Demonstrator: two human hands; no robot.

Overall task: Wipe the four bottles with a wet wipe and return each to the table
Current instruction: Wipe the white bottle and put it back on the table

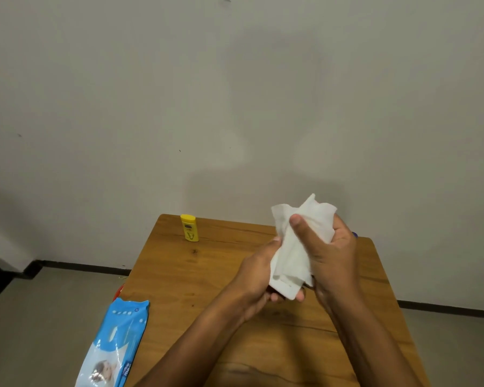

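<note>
- Seen from the head view, both hands are working above the middle of the wooden table (pixel 179 275), pressed together around one white bottle (pixel 287 292) that is almost wholly swathed in a wet wipe (pixel 299 241).
- The left hand (pixel 259 277) is curling up from below, its fingers wrapping the bottle's lower end, where a flat white bottom edge is peeking out of the wipe.
- The right hand (pixel 330 255) is closing over the wipe from the right, its thumb lying across the front of the cloth and pressing it against the bottle.
- The wrapped bottle's long axis is running roughly upright, tilting slightly away from the person, with loose wipe corners sticking up past the top.
- A yellow bottle (pixel 190 228) is standing upright near the far left corner of the table, well apart from the hands and up-left of them; the left hand is the nearer one, so it looks better placed for a reach there.
- A small blue thing (pixel 355 234) is showing just behind the right hand at the far right edge; what it is I cannot tell.
- A blue wet-wipe pack (pixel 115 342) is lying off the table's near left edge, with something red (pixel 119 291) half hidden beside it.
- Judging by this, wiping is under way on the held bottle, and it is not yet set back down.
</note>
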